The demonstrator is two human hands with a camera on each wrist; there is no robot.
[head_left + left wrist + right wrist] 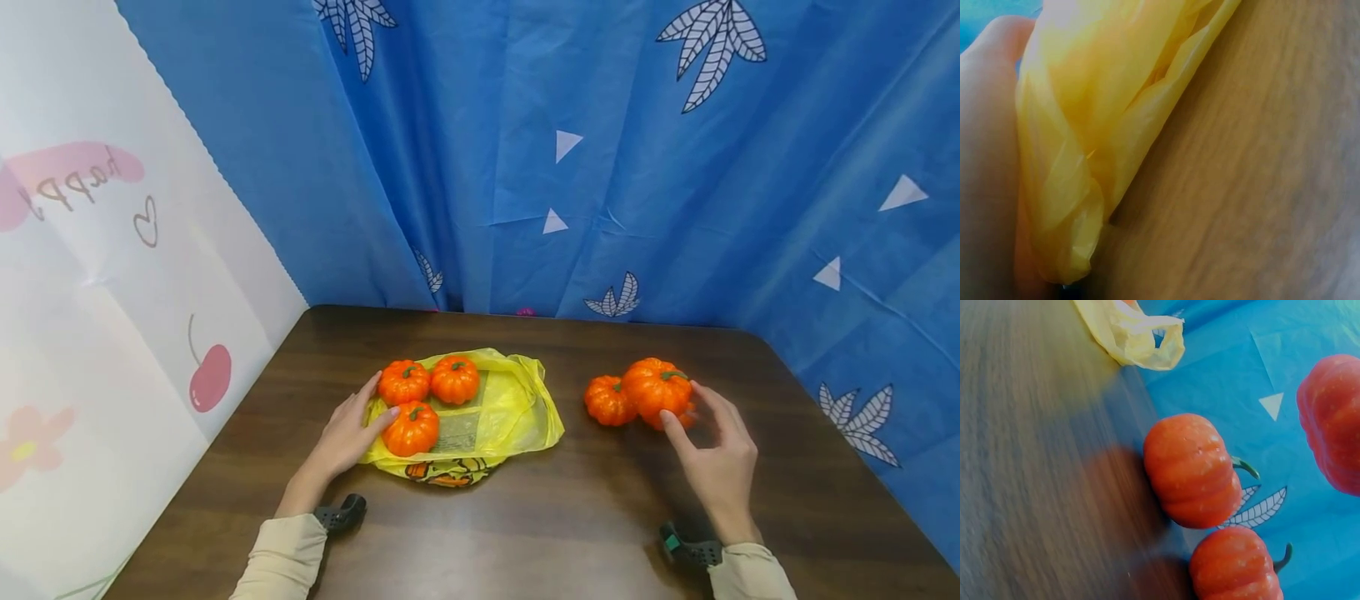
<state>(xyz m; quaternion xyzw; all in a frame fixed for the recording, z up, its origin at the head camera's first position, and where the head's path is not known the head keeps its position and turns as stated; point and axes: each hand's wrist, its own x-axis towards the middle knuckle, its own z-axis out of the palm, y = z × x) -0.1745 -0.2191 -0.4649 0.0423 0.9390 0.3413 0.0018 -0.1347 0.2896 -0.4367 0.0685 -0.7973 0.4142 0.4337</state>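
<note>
My right hand [720, 467] pinches an orange toy pumpkin [654, 385] with a green stem between thumb and fingers, raised over the table. In the right wrist view that held pumpkin [1338, 425] shows at the right edge, apart from two others. One of these, a smaller-looking pumpkin [607, 402], is left of it; the other is mostly hidden behind it in the head view. At the left, my left hand [341, 437] rests with extended fingers against the side of a yellow plastic bag [525, 408]. Three pumpkins [411, 429] sit on the bag, close to its fingertips.
The dark wooden table [540, 525] runs back to a blue curtain [465, 167] with leaf prints. A white patterned sheet [150, 292] hangs along the left side. Both wrists wear dark straps [341, 512].
</note>
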